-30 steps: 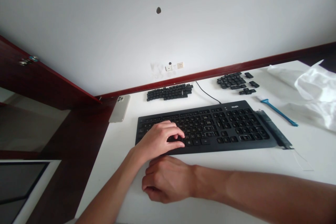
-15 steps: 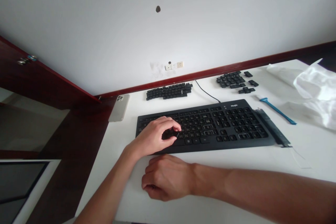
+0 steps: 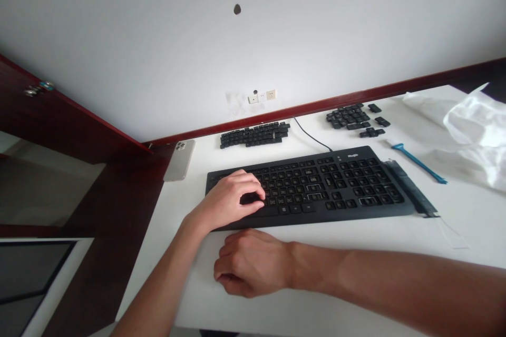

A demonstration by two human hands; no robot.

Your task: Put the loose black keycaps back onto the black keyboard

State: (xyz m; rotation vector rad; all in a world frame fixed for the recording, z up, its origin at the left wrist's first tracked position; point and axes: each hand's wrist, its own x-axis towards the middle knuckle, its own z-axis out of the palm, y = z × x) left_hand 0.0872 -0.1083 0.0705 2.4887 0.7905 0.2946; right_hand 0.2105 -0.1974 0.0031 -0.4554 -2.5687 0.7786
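Note:
A black keyboard (image 3: 316,187) with most keycaps removed lies on the white desk (image 3: 466,210). My left hand (image 3: 231,199) rests over its left end, fingers curled and pinched down on the frame, maybe on a keycap too small to make out. My right hand (image 3: 249,262) lies on the desk just in front of the keyboard, fingers curled under into a loose fist, palm down. Two groups of loose black keycaps sit behind the keyboard, one row (image 3: 255,135) at the left, another cluster (image 3: 353,117) at the right.
A blue-handled tool (image 3: 419,163) lies right of the keyboard, beside a black strip (image 3: 411,189). A white plastic bag (image 3: 474,126) fills the far right. A phone (image 3: 179,160) lies face down at the desk's left edge. The keyboard cable (image 3: 312,139) runs toward the wall.
My left hand has slid a little to the left along the keyboard, with the fingers curling tighter. My right hand has stayed put.

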